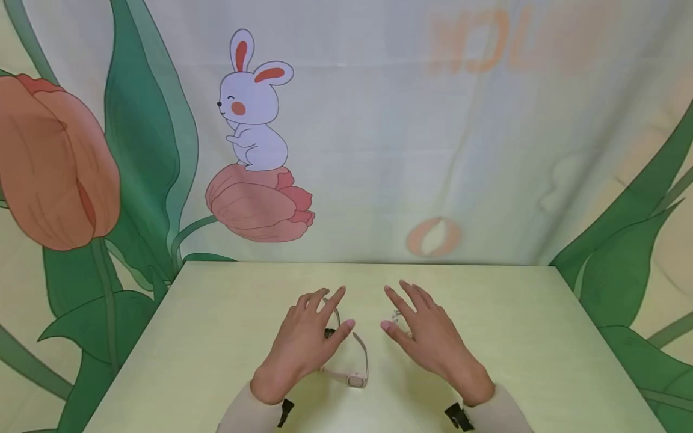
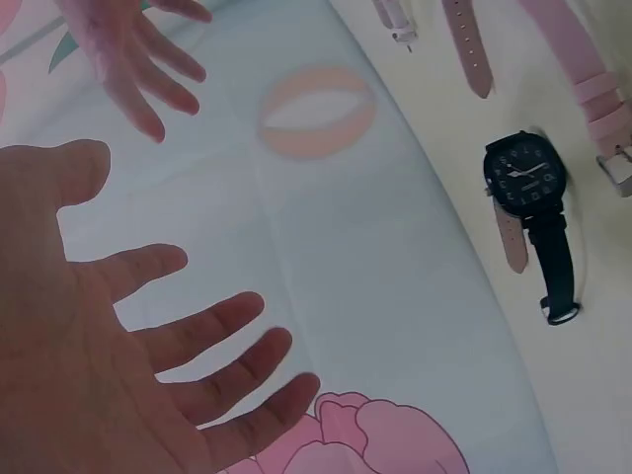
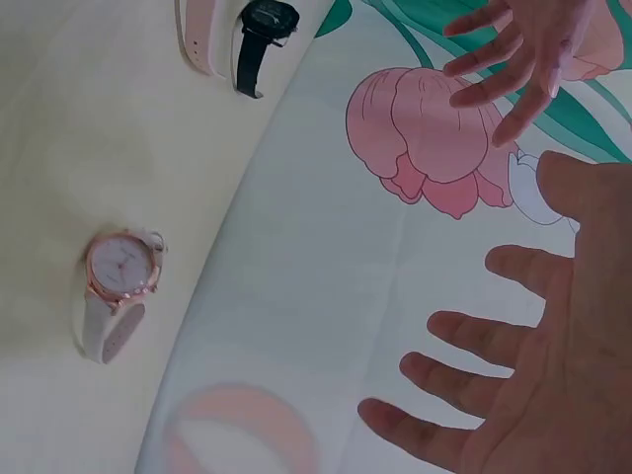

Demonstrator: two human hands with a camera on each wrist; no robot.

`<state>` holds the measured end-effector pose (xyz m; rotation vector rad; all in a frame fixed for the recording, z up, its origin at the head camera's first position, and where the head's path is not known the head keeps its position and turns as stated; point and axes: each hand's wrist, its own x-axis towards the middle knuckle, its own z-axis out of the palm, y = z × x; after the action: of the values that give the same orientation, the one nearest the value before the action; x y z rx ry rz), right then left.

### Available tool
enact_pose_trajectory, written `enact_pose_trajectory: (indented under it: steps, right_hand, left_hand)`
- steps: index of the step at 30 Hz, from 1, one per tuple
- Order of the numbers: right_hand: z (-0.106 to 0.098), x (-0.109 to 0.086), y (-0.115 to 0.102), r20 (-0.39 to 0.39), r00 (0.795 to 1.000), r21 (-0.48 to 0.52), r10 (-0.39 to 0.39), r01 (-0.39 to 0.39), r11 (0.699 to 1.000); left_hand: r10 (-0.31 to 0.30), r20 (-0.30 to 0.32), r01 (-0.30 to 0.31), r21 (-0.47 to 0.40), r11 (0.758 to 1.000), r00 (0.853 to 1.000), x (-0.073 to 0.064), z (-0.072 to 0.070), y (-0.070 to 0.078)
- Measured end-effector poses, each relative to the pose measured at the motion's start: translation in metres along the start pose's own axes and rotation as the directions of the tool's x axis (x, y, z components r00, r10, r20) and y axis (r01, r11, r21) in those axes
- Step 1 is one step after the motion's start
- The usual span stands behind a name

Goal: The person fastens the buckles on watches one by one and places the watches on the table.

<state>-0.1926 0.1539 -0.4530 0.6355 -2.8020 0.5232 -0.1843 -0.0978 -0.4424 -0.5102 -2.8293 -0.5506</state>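
My left hand (image 1: pixel 310 341) hovers over the table with its fingers spread, holding nothing. Beneath it lies a black wristwatch (image 2: pixel 528 176) with a dark dial and black strap, partly covered in the head view. A pink-strapped watch (image 1: pixel 355 380) lies just to the right of the left wrist, its small face toward the near edge. My right hand (image 1: pixel 433 340), also spread and holding nothing, hangs above a watch with a rose-gold case and pale strap (image 3: pixel 121 265). That watch is mostly hidden behind the right thumb and index finger in the head view.
The pale yellow tabletop (image 1: pixel 541 337) reaches back to a hanging cloth (image 1: pixel 368 150) printed with a rabbit, tulips and green leaves. Dark straps or clips (image 1: pixel 459 417) sit at both wrists, next to light sleeves (image 1: pixel 500 412).
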Motion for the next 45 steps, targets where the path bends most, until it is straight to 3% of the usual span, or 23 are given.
enact_pose_trajectory:
  steps: [11,17,22,31,45]
  right_hand:
    - [0.020,-0.001,-0.002,0.060,0.998,0.138,0.003,-0.011,0.990]
    - [0.028,-0.003,-0.002,0.052,0.998,0.214,-0.035,0.023,0.976]
    - [0.036,-0.002,-0.001,0.060,0.997,0.280,-0.047,0.029,0.960]
    - [0.050,-0.002,0.000,0.089,0.996,0.462,-0.011,-0.032,0.886]
    - [0.072,-0.009,0.008,0.174,0.983,0.551,-0.053,-0.053,0.833]
  left_hand:
    - [-0.030,0.000,0.030,-0.096,0.995,1.000,-0.008,0.007,-0.007]
    - [-0.038,-0.006,0.036,-0.176,0.984,0.999,-0.012,0.013,-0.013]
    - [-0.040,-0.012,0.036,-0.268,0.963,0.999,-0.015,0.017,-0.017]
    - [-0.058,0.027,0.064,-0.398,0.915,0.998,-0.023,0.029,-0.026]
    - [-0.049,0.104,0.096,-0.521,0.848,0.993,-0.039,0.053,-0.039]
